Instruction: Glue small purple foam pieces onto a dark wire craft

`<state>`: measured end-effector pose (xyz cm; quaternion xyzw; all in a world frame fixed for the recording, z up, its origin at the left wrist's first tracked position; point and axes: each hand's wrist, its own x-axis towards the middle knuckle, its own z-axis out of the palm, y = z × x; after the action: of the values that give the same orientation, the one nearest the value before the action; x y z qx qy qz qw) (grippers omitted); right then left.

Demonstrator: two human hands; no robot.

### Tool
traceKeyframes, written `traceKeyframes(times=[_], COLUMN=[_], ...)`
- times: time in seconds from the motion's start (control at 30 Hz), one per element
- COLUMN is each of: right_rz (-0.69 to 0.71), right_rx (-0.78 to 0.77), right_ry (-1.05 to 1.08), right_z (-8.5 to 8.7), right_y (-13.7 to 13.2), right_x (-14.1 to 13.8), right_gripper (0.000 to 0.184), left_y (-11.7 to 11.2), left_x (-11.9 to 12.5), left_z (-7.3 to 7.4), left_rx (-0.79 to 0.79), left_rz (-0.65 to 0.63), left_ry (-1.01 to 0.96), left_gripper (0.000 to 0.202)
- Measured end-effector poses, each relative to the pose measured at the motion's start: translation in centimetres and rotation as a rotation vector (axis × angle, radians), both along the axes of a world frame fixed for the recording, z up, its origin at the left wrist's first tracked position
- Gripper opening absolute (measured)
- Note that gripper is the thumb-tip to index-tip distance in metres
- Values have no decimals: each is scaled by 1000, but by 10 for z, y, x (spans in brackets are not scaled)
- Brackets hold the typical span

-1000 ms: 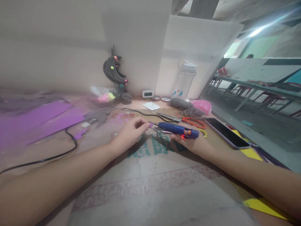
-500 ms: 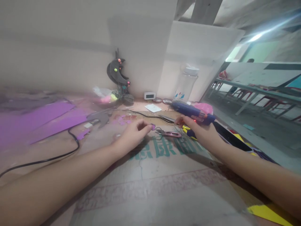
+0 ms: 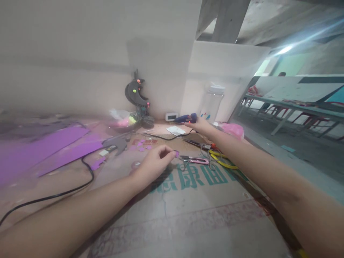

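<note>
My left hand (image 3: 154, 162) hovers just above the cardboard sheet (image 3: 188, 211) and pinches a small purple foam piece (image 3: 176, 154) between thumb and fingertips. My right hand (image 3: 200, 125) is stretched far forward toward the back wall and grips a blue glue gun (image 3: 185, 118) with a red light on it, near the small white clock (image 3: 171, 116). Pink thread snips (image 3: 194, 160) lie on the cardboard just right of the left hand's fingers.
Purple foam sheets (image 3: 45, 148) lie at the left, with a black cable (image 3: 80, 172) crossing them. Small purple cut-outs (image 3: 142, 145), orange-handled scissors (image 3: 202, 145), yellow-handled pliers (image 3: 221, 161), a clear bottle (image 3: 212, 102), a pink bag (image 3: 233, 129) and a black moon ornament (image 3: 135, 93) stand further back.
My right hand has carried the glue gun from beside the left hand away to the back of the table. The left hand has kept its pinch on the purple piece.
</note>
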<state>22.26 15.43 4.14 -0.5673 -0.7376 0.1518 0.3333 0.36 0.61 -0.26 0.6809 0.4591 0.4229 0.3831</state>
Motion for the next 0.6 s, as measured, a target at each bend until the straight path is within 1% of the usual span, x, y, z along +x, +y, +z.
traceKeyframes(times=[0.07, 0.17, 0.27, 0.33, 0.43, 0.47, 0.5, 0.53, 0.57, 0.6], right_rz=[-2, -6, -32, -68, -146, -161, -164, -137, -80, 7], right_rx=[4, -7, -19, 0, 117, 168, 225, 293, 305, 268], right_ry=[6, -14, -34, -41, -29, -18, -1, 54, 126, 218], right_z=[-11, -24, -28, -25, -19, -17, -16, -16, -16, -17], right_y=[11, 20, 20, 13, -13, -26, -40, -56, -73, -89], right_x=[-2, 1, 10, 17, 23, 22, 20, 16, 11, 5], right_gripper=[34, 29, 29, 34, 43, 43, 38, 33, 29, 27], left_y=[1, 2, 3, 4, 4, 4, 3, 3, 2, 1], left_x=[0, 0, 0, 0, 1, 1, 1, 1, 1, 1], left_z=[-1, -3, -5, -5, -5, -4, -3, -2, -1, 1], left_rx=[2, 10, 6, 0, -7, -5, -1, 9, 17, 23], left_rz=[-8, -14, -18, -27, -36, -31, -22, -8, 5, 18], left_ry=[-9, -12, -15, -28, -52, -52, -48, -42, -41, -42], left_gripper=[22, 22, 22, 22, 21, 21, 21, 21, 21, 21])
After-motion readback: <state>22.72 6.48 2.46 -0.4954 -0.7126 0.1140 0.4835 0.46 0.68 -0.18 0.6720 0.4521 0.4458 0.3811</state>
